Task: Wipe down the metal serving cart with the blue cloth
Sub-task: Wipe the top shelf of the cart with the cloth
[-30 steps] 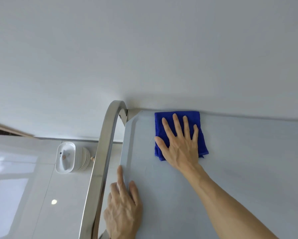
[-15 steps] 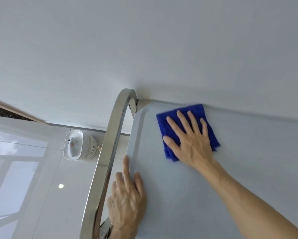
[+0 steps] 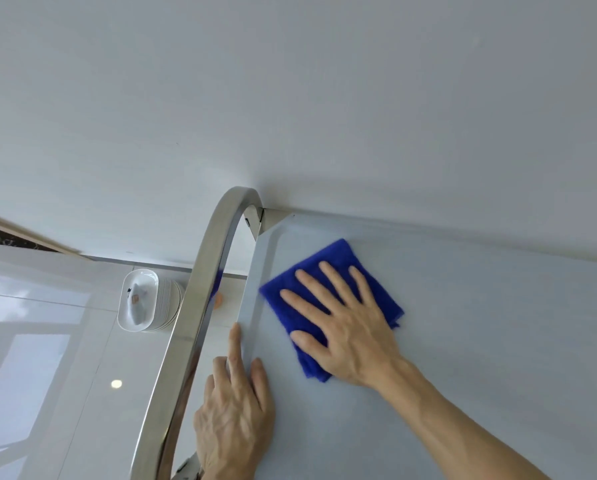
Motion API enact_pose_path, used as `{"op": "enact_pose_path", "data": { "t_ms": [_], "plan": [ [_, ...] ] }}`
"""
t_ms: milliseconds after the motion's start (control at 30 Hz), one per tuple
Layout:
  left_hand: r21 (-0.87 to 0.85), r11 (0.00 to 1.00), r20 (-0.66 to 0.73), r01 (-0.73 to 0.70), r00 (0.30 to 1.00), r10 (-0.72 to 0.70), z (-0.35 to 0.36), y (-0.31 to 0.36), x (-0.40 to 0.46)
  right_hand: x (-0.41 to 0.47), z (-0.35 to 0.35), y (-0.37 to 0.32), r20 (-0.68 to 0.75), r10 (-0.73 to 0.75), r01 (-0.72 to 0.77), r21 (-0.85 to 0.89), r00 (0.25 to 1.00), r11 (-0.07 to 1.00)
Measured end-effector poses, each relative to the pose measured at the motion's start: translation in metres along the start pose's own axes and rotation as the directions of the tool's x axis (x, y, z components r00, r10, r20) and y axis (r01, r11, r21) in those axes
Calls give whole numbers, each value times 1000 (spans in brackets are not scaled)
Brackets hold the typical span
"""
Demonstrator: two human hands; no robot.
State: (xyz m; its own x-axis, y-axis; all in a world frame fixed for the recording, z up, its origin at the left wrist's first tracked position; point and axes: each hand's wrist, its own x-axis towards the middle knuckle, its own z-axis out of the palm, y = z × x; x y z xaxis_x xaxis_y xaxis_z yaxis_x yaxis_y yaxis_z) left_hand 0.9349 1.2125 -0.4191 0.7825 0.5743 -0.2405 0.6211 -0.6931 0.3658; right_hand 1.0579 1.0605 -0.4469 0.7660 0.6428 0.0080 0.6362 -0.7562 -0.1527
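Glossy white floor tiles (image 3: pixel 48 341) are spreading out below me on the left, catching window light and one small bright reflection, while the pale top of the metal serving cart (image 3: pixel 463 341) is filling the right side of my view. Nearest to me, my left hand (image 3: pixel 234 420) is resting on the cart's left edge, fingers straight and lying close together, the index finger reaching forward along the raised rim and nothing held in it. Just left of that hand, the cart's polished steel handle (image 3: pixel 200 306) is arching up from the bottom of my view and curving over to meet the cart's far left corner. A little farther out, my right hand (image 3: pixel 345 323) is pressing flat on the blue cloth (image 3: pixel 328 261), fingers spread apart and straight, the thumb lying along the cloth's near edge. That cloth is folded into a rough square, turned at an angle, and is lying on the cart top near the left rim, short of the far corner. Beyond the handle, down on the floor, a stack of white oval dishes (image 3: pixel 141 299) is standing beside the wall. Farthest off, a plain white wall (image 3: pixel 290 98) is rising right behind the cart's far edge.
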Motion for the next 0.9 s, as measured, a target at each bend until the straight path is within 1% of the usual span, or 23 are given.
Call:
{"op": "enact_pose_path", "data": {
  "t_ms": [67,167,233,300,333,367,433,500,533,600,667,767,833,900],
  "plan": [
    [-21,1000,3,3,1000,-3,0,0,1,-8,-3,20,-19,95,-95,-10,995,995],
    [-5,1000,4,-6,1000,6,-1,-3,1,22,-7,26,-30,277,-278,-33,960,960],
    [8,1000,16,-7,1000,7,-1,-4,1,55,-8,10,-54,407,-408,-9,912,913],
    [12,1000,18,-11,1000,11,0,-5,2,81,-4,-15,-89,472,-472,24,877,881],
    [14,1000,18,-10,1000,10,1,-5,2,89,-3,-27,-103,463,-462,37,880,886],
    [22,1000,11,-12,1000,11,1,-5,2,91,-1,-36,-109,424,-421,43,899,906],
    [45,999,-1,-20,1000,20,2,-6,2,81,2,-44,-82,290,-287,47,953,957],
    [45,998,-18,-32,999,33,1,-7,1,59,2,-37,-50,165,-164,32,985,986],
    [43,999,-26,-31,999,32,1,-7,2,46,1,-28,-44,143,-142,20,989,990],
    [34,999,-26,-19,999,20,2,-8,2,22,-2,-3,-64,194,-194,2,979,981],
    [33,999,-31,-14,999,15,5,-9,3,-1,-7,27,-78,302,-304,-19,950,952],
    [46,998,-43,-33,998,35,6,-11,4,-15,-17,54,-4,435,-435,-57,900,899],
    [59,997,-58,-39,997,42,7,-12,5,-9,-20,50,45,461,-460,-33,886,887],
    [58,997,-66,-44,997,48,7,-13,5,-8,-25,44,63,423,-426,56,904,903]
  ]
}}
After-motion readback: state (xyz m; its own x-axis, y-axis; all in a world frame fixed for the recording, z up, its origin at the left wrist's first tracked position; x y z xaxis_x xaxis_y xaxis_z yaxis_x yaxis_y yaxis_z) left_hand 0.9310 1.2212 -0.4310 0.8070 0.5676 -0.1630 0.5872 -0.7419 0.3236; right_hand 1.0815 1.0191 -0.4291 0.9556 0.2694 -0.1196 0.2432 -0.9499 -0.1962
